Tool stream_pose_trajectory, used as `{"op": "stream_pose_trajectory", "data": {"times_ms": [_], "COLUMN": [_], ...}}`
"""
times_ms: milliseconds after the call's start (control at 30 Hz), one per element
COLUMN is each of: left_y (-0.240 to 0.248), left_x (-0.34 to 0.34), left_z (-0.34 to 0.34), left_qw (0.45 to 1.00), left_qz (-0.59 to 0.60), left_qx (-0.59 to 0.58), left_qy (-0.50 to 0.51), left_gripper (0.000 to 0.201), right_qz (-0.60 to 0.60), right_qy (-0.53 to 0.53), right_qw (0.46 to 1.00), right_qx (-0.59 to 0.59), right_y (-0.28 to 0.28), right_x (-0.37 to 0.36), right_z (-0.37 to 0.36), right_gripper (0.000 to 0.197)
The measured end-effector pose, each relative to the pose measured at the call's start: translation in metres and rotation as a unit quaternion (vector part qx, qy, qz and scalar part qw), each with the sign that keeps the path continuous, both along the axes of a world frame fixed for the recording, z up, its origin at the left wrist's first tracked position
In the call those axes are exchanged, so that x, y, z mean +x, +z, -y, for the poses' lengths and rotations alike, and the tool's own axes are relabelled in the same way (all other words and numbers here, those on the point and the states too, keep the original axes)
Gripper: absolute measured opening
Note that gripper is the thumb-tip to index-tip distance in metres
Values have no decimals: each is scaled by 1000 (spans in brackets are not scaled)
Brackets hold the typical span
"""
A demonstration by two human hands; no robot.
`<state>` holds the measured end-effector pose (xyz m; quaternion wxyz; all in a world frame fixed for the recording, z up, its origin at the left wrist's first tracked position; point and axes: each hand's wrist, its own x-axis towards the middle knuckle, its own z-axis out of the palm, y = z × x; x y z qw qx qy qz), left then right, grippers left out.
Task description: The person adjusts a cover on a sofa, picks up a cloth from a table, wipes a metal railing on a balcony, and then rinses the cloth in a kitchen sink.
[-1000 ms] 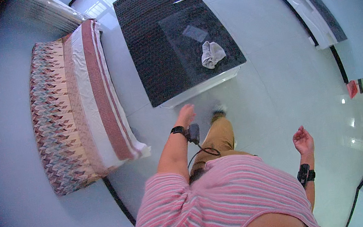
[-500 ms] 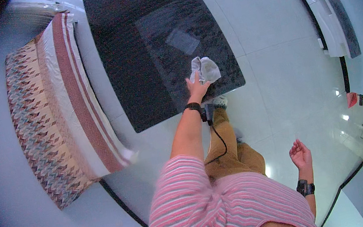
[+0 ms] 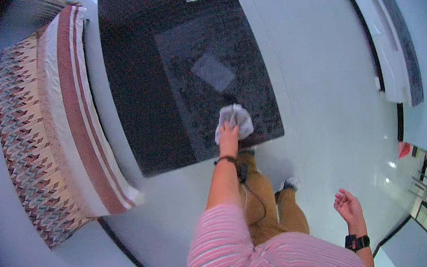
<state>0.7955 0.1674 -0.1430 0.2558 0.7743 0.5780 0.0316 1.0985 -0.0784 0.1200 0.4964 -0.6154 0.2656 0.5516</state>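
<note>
Left hand (image 3: 228, 138) on the crumpled cloth (image 3: 236, 114), right hand (image 3: 348, 205) free

At the far left stands a long seat (image 3: 34, 154) with a zigzag-patterned cover, a white and brown striped sheet (image 3: 80, 126) along its right side. Next comes the dark, glossy surface (image 3: 152, 131). On it shows a pale rectangle (image 3: 214, 71); whether that is a thin sheet or a reflection, I cannot tell. The whitish cloth lies bunched below it, close to the edge nearest the person and right of the middle.

The left hand reaches over that edge with its fingers laid on the cloth, back upward. I cannot tell whether they pinch the fabric or merely press on it. A black band and a cable show at its wrist. This looks like the contact step: getting a grip on the cloth. Whether lifting or sliding, the next move would call for fingers gathered firmly around the fabric, or a flat, even press.

Farther right, the right hand hangs over the pale floor (image 3: 317, 90), well apart from the surface, fingers loosely curled and holding nothing visible. A long white unit (image 3: 392, 62) runs along the right side.
</note>
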Motion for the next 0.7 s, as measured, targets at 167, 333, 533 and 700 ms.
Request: {"op": "stream_pose_trajectory", "data": {"times_ms": [167, 333, 533, 700], "left_y": [-13, 1, 73, 160], "left_x": [-66, -98, -122, -47], "left_z": [55, 134, 234, 271], "left_qw": [987, 876, 792, 692], "left_qz": [-104, -149, -60, 451], "left_qx": [-121, -432, -499, -344], "left_qy": [22, 154, 347, 446], "left_gripper": [18, 32, 29, 35], "right_qz": [-24, -28, -112, -56], "right_qy": [92, 103, 100, 239], "right_qw": [995, 993, 982, 949], "right_qx": [23, 59, 118, 196], "right_y": [-15, -26, -52, -51], "right_x": [20, 55, 110, 158], "right_z": [-12, -1, 41, 65], "right_gripper": [19, 16, 17, 23]}}
